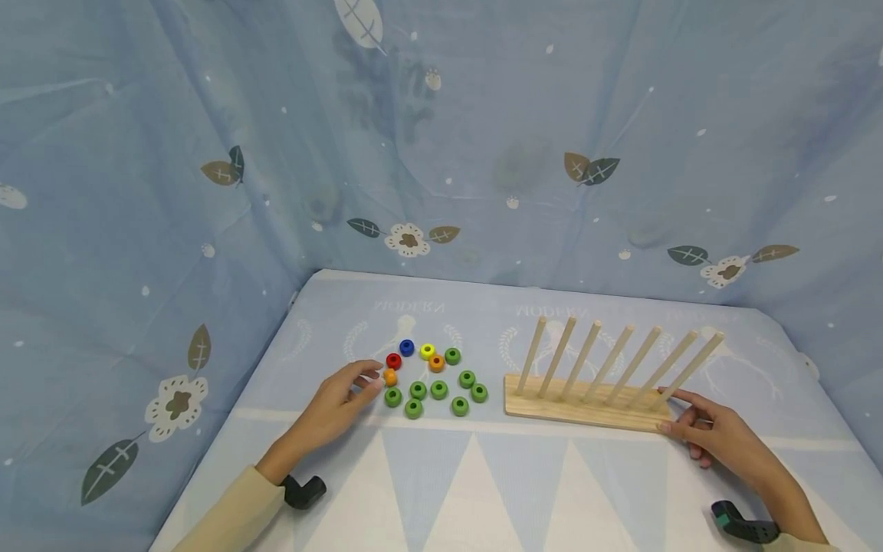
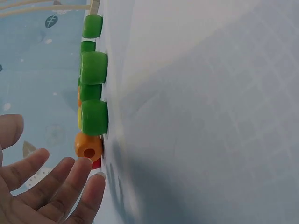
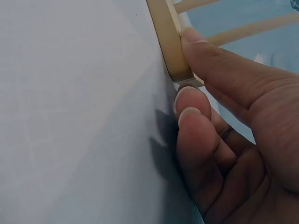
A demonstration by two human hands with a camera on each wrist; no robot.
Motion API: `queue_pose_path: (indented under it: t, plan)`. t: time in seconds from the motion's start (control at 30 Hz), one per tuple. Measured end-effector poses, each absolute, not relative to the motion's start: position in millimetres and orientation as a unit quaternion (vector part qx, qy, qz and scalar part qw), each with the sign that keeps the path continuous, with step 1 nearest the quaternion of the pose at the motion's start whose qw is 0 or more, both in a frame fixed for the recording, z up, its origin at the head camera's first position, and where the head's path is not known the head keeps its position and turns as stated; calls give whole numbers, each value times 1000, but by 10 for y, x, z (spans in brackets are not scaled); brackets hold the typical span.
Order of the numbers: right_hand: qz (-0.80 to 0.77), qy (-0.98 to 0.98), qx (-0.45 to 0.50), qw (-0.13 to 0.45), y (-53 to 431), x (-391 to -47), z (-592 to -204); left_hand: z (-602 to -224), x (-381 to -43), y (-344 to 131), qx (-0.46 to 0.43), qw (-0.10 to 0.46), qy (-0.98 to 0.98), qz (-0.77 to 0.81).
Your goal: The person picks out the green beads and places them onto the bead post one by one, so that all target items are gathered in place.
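My left hand (image 1: pixel 338 402) reaches in at the left of the beads, its fingers loosely extended. Right by its fingertips is an orange bead (image 1: pixel 390 376), tipped so that its hole faces the hand in the left wrist view; the fingers (image 2: pixel 79 177) are not closed round it. On the right, a wooden peg rack (image 1: pixel 586 412) with a row of slanting upright pegs stands on the table. My right hand (image 1: pixel 724 437) grips the rack's right end, thumb (image 3: pixel 219 63) on its front edge and forefinger behind. The other fingers curl beside the rack's corner.
Several green beads (image 1: pixel 439 390) lie spread between the left hand and the rack. Behind them are a blue bead (image 1: pixel 407 348), a red bead (image 1: pixel 393 361), a yellow bead (image 1: pixel 428 352) and another orange bead (image 1: pixel 437 363). Patterned blue cloth (image 1: pixel 483 153) rises behind the table.
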State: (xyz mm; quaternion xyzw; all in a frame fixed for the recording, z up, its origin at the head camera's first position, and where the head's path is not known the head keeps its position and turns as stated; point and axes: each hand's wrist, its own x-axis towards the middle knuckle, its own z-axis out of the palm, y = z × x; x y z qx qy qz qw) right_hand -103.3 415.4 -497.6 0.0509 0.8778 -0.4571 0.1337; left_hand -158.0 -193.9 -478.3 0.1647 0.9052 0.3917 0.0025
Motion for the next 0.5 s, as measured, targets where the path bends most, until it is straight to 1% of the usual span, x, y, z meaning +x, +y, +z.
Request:
queue_pose_path:
  t: [0.5]
  plan:
    - [-477, 865, 62, 143, 4169, -1050, -4965, -4855, -1600, -1865, 204, 21, 890, 406]
